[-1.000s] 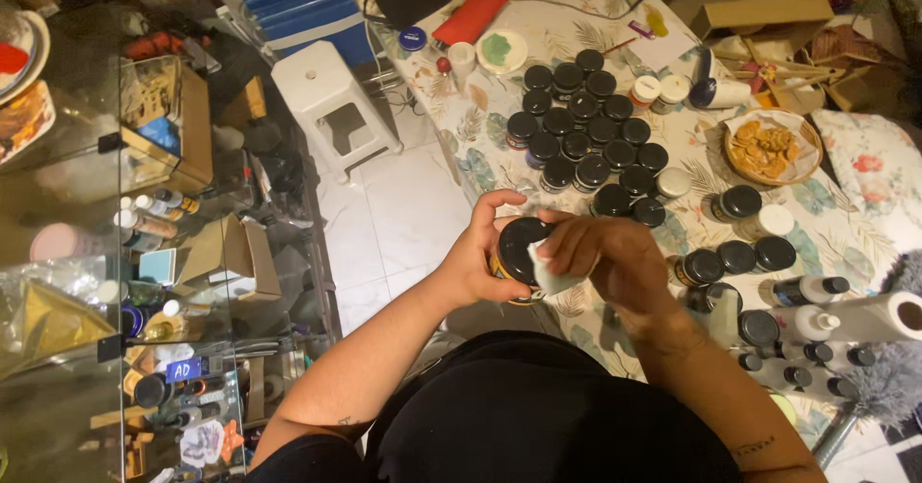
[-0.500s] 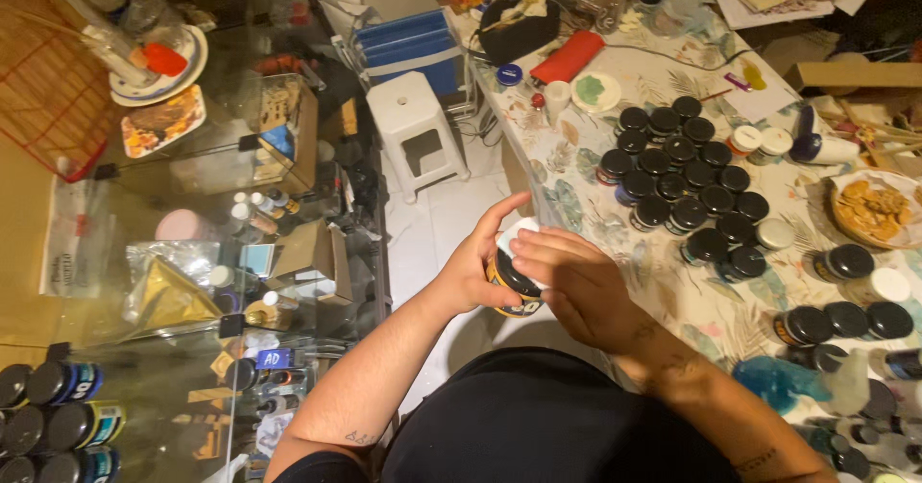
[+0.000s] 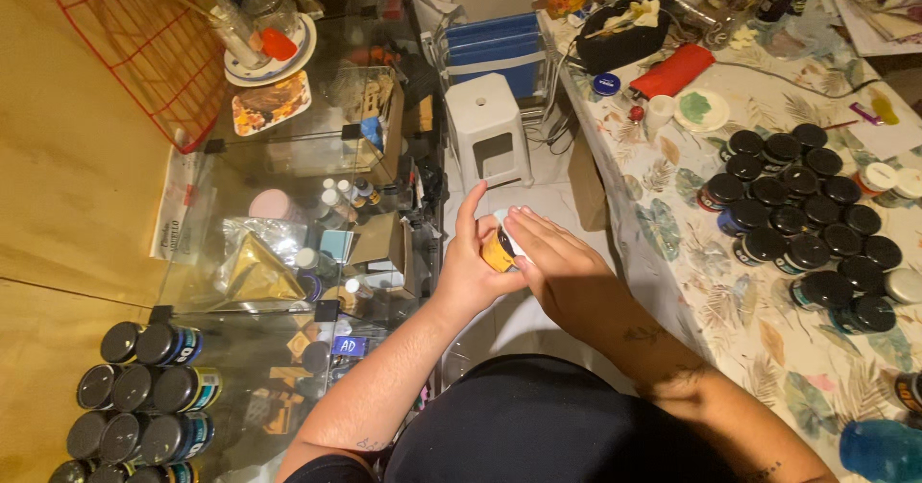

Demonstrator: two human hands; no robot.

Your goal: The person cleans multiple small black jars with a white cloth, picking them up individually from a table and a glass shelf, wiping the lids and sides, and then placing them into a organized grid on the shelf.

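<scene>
Nearby, black-lidded jars (image 3: 802, 209) on table (image 3: 730, 320), white stool (image 3: 488, 128), glass case (image 3: 279, 253) left

Left hand (image 3: 468, 267) holds jar (image 3: 499, 246) (right hand (image 3: 557, 270) covering it).

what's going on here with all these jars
A person holds a small yellow-labelled jar with a black lid in the left hand, while the right hand presses a white cloth or wipe against its lid. More black-lidded jars crowd the leaf-patterned tablecloth to the right, and others stand on the glass shelf at lower left.
</scene>
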